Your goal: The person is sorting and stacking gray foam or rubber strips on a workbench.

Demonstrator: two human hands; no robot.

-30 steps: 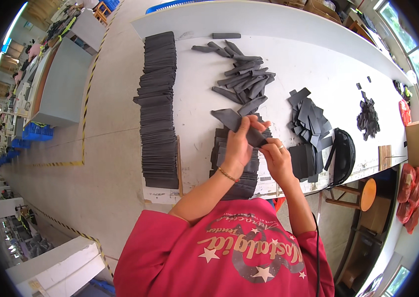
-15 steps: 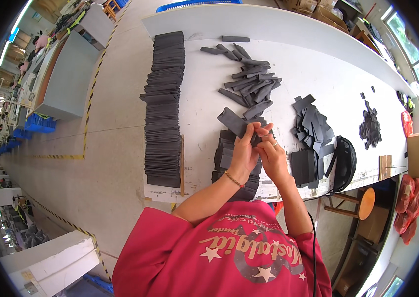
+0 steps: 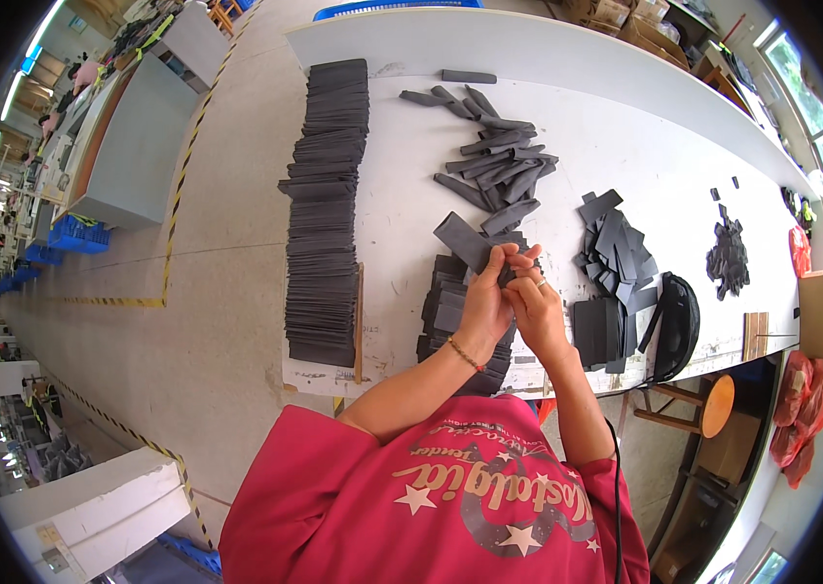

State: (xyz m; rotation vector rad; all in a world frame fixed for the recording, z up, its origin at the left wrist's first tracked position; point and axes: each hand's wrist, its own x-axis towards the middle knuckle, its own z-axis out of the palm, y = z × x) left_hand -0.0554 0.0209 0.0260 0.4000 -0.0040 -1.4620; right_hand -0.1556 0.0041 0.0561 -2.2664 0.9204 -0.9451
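My left hand point(image 3: 487, 300) is closed on a flat dark grey fabric piece point(image 3: 461, 239), whose free end sticks out up and to the left. Close beside it, my right hand point(image 3: 536, 309) pinches the piece's other end, which the fingers mostly hide. Under and behind both hands lies a pile of flat dark grey pieces point(image 3: 447, 310) at the table's near edge. Beyond them is a loose heap of rolled or tube-like dark grey pieces point(image 3: 504, 167).
A long, tightly packed row of dark pieces point(image 3: 325, 224) stands on the white table point(image 3: 397, 204) at left. To the right lie a heap of flat pieces point(image 3: 616, 248), a black pouch point(image 3: 676, 326) and small dark scraps point(image 3: 727, 255). A wooden stool point(image 3: 718, 406) stands below the table.
The hands stay nearly in place, with the fingers shifting slightly on the fabric piece. The whole view has moved a little.
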